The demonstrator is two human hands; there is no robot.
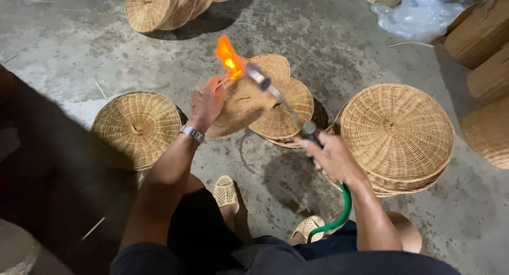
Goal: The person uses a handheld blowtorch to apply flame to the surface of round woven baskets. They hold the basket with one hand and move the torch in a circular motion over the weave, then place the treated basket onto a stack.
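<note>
— What is the left hand (204, 102) doing?
— It is gripping a tilted wicker lid (241, 102) by its edge, up at twelve o'clock.
— And the right hand (331, 155)?
— It is clasping a gas torch (281, 102) with a green hose (339, 214); the orange flame (229, 56) is licking the lid's top rim.
— What is lying around?
— A lid stack (395, 137) is sitting at three o'clock, a single lid (138, 127) at nine, all on the concrete floor (318, 31).
</note>
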